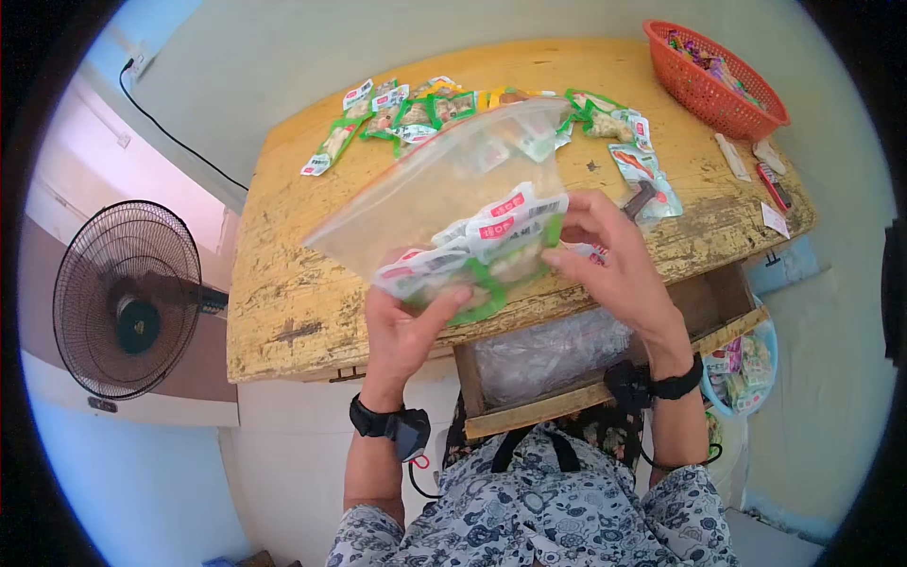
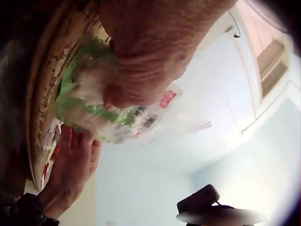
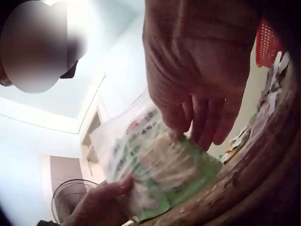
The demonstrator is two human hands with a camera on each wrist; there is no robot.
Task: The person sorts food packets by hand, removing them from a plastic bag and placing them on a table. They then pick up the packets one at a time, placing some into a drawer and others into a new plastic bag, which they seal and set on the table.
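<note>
The left hand (image 1: 402, 335) grips a clear, red-edged plastic bag (image 1: 416, 208) above the yellow wooden table (image 1: 279, 283); tipping could spill its green-and-white packets (image 1: 515, 231). The right hand (image 1: 619, 265) pinches the bag's right side; slackening could drop it into the open brown wooden drawer (image 1: 539, 413).

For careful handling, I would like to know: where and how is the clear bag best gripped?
The clear bag is probably best gripped low, from both sides at once: the packets inside give its lower part bulk, while its upper part looks thin and empty.
</note>
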